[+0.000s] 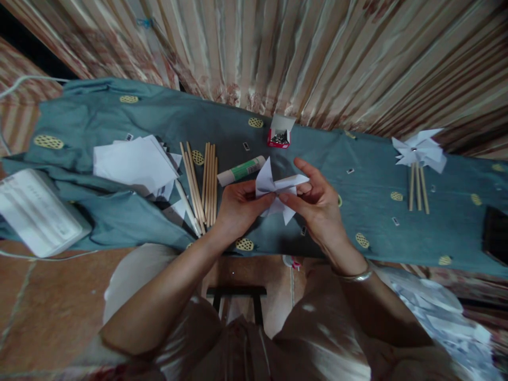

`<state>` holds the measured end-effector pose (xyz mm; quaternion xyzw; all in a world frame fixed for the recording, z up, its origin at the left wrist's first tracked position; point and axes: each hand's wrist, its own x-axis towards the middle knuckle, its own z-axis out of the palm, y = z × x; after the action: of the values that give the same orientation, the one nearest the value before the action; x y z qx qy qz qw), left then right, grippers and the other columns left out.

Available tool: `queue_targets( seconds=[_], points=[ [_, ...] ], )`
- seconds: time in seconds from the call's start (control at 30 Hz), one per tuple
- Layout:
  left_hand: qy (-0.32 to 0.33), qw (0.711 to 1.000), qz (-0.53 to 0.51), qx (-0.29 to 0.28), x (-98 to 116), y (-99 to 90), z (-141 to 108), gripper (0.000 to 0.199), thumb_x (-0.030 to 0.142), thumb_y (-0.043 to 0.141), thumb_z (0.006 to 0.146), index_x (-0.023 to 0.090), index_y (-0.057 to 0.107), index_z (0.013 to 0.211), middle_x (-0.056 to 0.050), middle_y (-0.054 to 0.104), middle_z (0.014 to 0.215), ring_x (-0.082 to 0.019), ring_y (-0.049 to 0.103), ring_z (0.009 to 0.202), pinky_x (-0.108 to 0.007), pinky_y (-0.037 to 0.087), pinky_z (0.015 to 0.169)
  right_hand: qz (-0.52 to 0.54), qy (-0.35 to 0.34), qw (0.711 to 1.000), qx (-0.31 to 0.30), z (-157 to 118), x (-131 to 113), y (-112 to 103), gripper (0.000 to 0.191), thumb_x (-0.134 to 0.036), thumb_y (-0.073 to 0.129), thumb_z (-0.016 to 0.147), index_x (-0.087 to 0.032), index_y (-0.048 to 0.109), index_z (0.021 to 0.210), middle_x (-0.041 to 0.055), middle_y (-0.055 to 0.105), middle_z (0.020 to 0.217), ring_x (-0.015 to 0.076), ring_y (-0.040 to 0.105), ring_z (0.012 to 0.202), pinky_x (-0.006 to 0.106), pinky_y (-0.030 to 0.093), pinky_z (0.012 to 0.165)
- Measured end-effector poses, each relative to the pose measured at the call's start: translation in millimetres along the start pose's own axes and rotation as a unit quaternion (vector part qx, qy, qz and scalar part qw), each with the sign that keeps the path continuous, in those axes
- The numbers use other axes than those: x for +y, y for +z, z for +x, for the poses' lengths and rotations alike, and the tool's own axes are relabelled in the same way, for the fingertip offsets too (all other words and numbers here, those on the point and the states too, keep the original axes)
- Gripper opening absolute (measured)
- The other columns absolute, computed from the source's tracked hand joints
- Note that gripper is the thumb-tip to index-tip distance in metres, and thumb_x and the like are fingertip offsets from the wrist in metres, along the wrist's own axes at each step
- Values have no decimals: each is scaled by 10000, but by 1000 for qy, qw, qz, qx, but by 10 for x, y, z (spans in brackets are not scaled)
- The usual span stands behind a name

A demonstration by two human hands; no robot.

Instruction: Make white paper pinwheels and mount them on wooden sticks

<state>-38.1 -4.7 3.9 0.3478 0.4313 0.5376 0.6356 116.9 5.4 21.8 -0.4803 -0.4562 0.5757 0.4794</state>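
Note:
Between my hands is a white paper pinwheel (266, 177), held just above the cloth. My left hand (238, 206) is closed on its left side, with the thumb on the centre. My right hand (319, 203) pinches near the middle from the right, thumb pressed in and index finger raised. Whether a pin sits under the thumbs, I cannot tell. Just beyond my left hand lies a green and white glue stick (242, 170). An open red box (280, 136) of small metal pieces stands farther back.
Wooden sticks (209, 182) and a white pen (188, 207) lie to the left, beside stacked white paper (133, 164). A white box-shaped device (42, 211) sits far left. Finished pinwheels (420, 151) on sticks lie right. A dark object (495, 235) is at the right edge.

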Motion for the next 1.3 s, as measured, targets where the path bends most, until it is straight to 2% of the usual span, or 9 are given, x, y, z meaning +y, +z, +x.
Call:
queue_targets(
  seconds=[0.27,0.43,0.67,0.9,1.3],
  points=[
    [2,1000,15,11,15,16,-8,218,299,871,617,157,776,752,-6,731,696,-128,619,611,-253,513,607,-17,9,1000,8,5,21,-12,667,-309,890,639,-284,593,1236,-78,700,672,140,634,514,304,557,527],
    [12,1000,24,16,5,14,-7,225,318,868,632,162,779,768,-10,735,705,-132,629,615,-247,509,595,-23,4,1000,12,-15,-1,6,653,-318,894,645,-286,599,1226,-82,685,642,135,616,481,291,544,475],
    [25,999,37,31,-10,13,6,247,323,873,626,153,767,772,-21,732,712,-144,640,639,-255,520,607,-42,5,999,13,-22,-5,3,635,-318,877,674,-301,599,1244,-80,683,640,158,650,530,311,568,505],
    [40,997,63,37,-16,-2,11,172,250,827,650,145,737,752,0,705,672,-134,633,623,-232,507,583,-72,-6,997,-3,-12,16,-13,653,-342,848,712,-266,556,1291,-82,643,628,115,587,492,254,484,476],
    [54,993,101,38,-16,-6,8,136,236,790,656,151,725,740,7,694,669,-121,601,606,-221,471,568,-78,-3,997,-4,-24,-5,9,591,-333,839,713,-252,575,1236,-91,630,598,93,571,477,226,478,469]
  ],
)
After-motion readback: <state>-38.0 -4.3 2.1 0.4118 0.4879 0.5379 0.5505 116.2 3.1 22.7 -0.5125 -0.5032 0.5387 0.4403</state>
